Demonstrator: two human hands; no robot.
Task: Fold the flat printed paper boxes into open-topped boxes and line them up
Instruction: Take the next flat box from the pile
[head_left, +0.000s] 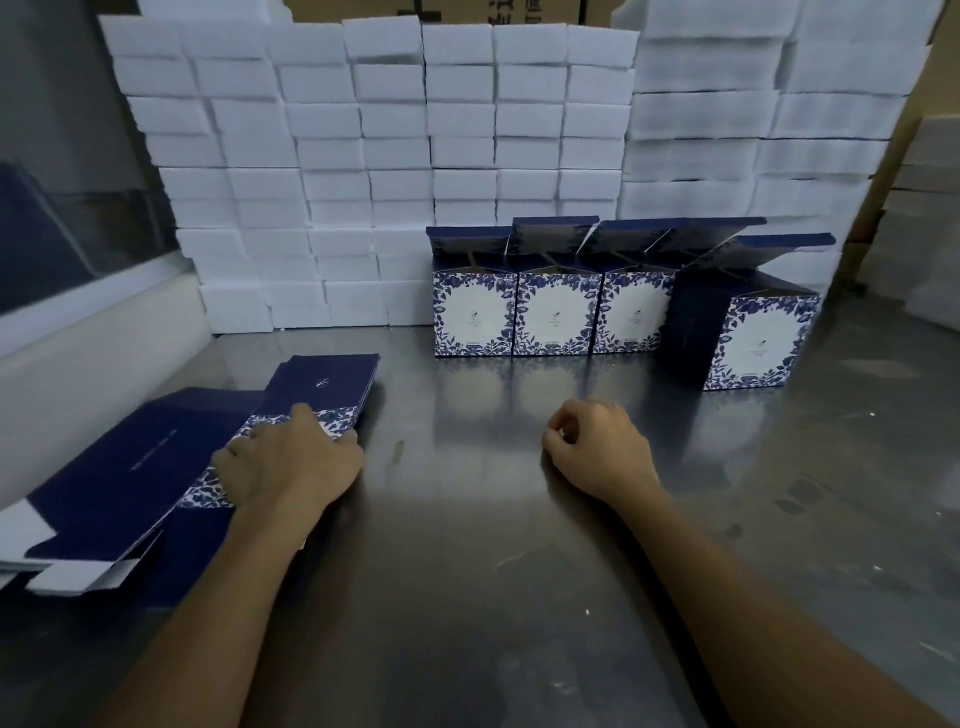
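A stack of flat printed boxes (156, 467), dark blue with a blue-and-white floral panel, lies on the left of the steel table (493, 545). My left hand (288, 457) rests palm down on the top flat box, fingers at its right edge. My right hand (597, 447) sits on the bare table in a loose fist, holding nothing. Three folded boxes (556, 314) stand side by side at the back with top flaps up. A further folded box (748, 338) stands right of them, turned at an angle and slightly forward.
A tall wall of stacked white foam blocks (389, 156) runs along the back of the table, directly behind the folded boxes. A white ledge (78, 364) borders the left side. Cardboard cartons (909, 156) stand at the far right.
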